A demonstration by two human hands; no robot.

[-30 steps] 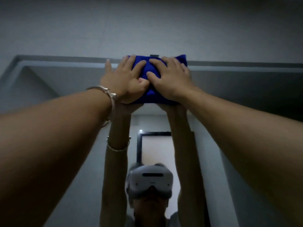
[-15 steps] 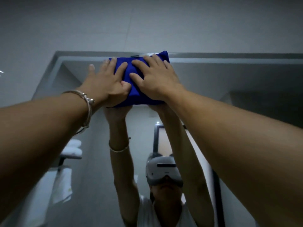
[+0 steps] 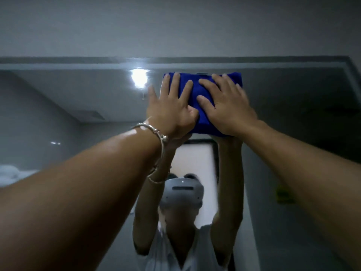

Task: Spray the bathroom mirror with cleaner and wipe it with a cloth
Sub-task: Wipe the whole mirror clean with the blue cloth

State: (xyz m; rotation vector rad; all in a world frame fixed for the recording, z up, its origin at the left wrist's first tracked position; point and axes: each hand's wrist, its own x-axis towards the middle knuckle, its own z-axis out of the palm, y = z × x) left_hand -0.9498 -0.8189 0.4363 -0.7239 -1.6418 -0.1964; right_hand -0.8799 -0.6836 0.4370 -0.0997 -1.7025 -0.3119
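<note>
A folded blue cloth point(image 3: 197, 89) lies flat against the bathroom mirror point(image 3: 293, 106), just under the mirror's top edge. My left hand point(image 3: 172, 108) presses on the cloth's left part with straight, spread fingers; its little finger reaches past the cloth onto the glass. My right hand point(image 3: 226, 106) presses flat on the cloth's right part. The two thumbs nearly meet in the middle. A silver bangle sits on my left wrist. No spray bottle is in view.
The mirror's top frame point(image 3: 273, 62) runs across, with a grey wall above it. The glass reflects a ceiling light point(image 3: 139, 77), a person with raised arms, a lit doorway and white towels point(image 3: 11, 173) at the left.
Both hands have slid the cloth along the mirror's top edge, from near the top left corner toward the right. The top right corner and a reflected light have come into view.
</note>
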